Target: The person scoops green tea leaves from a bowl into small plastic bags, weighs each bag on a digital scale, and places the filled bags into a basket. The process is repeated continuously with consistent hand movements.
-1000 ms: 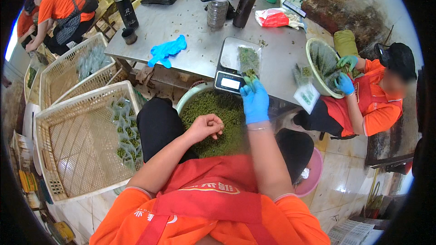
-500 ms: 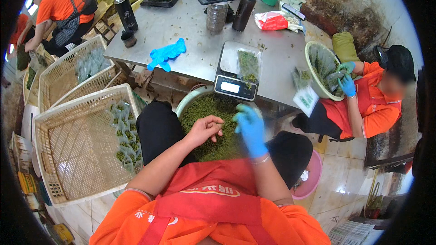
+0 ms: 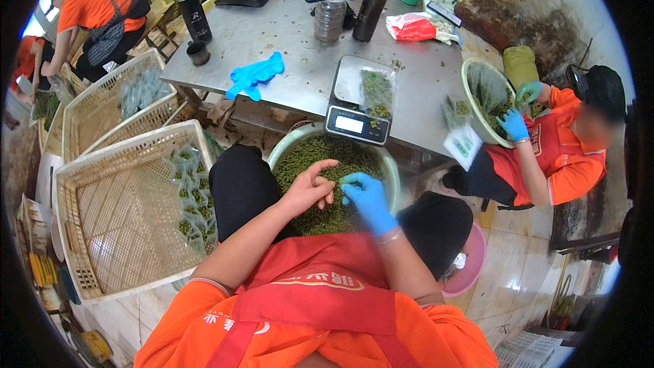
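Observation:
A pale green basin (image 3: 390,184) full of small green berries (image 3: 320,163) stands between my knees. Over the berries is my bare left hand (image 3: 312,188), its index finger stretched out and apart from the others, with nothing seen in it. My right hand (image 3: 368,202), in a blue glove, is close beside it with the fingertips pinched together. Whatever is between those fingertips is too small to make out. Just beyond the basin, a digital scale (image 3: 349,121) sits at the table edge, carrying a clear bag of green berries (image 3: 377,93).
Left of me, a cream plastic crate (image 3: 75,232) holds several filled bags (image 3: 194,197); another crate (image 3: 71,119) is behind it. The metal table (image 3: 293,41) bears a blue glove (image 3: 255,76) and bottles. At right a co-worker (image 3: 569,140) handles a basin (image 3: 470,71). A pink basin (image 3: 477,259) is by my right knee.
My right hand has come down and left, nearer my left hand, with its fingers drawn together. My left index finger has straightened away from the thumb. The view has shifted slightly.

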A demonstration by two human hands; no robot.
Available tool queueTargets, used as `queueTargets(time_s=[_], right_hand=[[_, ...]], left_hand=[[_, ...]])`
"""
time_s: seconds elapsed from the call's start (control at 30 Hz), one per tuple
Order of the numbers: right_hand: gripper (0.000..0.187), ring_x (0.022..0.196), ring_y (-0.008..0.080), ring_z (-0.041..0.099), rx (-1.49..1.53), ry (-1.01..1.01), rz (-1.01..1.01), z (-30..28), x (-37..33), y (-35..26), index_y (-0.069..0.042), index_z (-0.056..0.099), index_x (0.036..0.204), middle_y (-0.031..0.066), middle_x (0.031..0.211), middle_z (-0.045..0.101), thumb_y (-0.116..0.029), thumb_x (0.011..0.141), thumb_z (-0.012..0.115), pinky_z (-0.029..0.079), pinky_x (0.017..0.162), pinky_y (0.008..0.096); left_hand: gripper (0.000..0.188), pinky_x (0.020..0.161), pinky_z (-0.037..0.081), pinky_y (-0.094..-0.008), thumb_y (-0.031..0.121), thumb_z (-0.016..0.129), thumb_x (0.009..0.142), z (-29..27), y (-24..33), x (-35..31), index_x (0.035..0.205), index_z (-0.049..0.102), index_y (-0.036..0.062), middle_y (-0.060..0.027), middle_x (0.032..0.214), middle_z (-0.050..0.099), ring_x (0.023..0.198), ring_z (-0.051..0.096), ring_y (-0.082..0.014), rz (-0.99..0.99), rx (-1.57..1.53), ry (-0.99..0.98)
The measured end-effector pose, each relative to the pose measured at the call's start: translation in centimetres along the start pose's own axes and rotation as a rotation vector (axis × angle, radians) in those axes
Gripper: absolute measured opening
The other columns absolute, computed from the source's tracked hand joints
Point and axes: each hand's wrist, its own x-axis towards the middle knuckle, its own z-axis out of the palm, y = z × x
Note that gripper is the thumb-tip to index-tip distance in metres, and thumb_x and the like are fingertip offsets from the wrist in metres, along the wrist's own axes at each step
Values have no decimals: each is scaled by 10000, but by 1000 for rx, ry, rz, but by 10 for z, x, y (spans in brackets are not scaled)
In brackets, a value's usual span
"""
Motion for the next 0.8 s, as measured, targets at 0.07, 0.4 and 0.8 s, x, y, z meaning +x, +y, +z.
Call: queueTargets(time_s=[0.07, 0.4, 0.8], right_hand=[[219, 674, 150, 593, -112, 96, -44, -9, 4, 5, 5, 603, 1009, 70, 869, 625, -87, 810, 608, 490, 638, 250], [400, 1025, 325, 558, -860, 493, -688, -24, 60, -39, -67, 492, 1225, 157, 1244, 495, -133, 832, 528, 467, 854, 367], [211, 777, 305, 622, -1388, 449, -508, -23, 118, -106, -139, 617, 1005, 116, 1083, 596, -233, 860, 495, 504, 643, 406]], left_hand=[[456, 471, 430, -221, 106, 500, 878, 1, 0, 0, 1308, 351, 77, -31, 677, 603, 508, 516, -77, -20, 195, 6], [202, 635, 494, -358, 233, 597, 805, -11, -6, 1, 969, 584, 116, -57, 815, 650, 695, 620, -254, 350, 1136, 134], [378, 773, 460, -401, 218, 668, 744, -35, 23, 31, 1079, 538, 104, -121, 1008, 612, 908, 585, -273, 679, 1189, 573]])
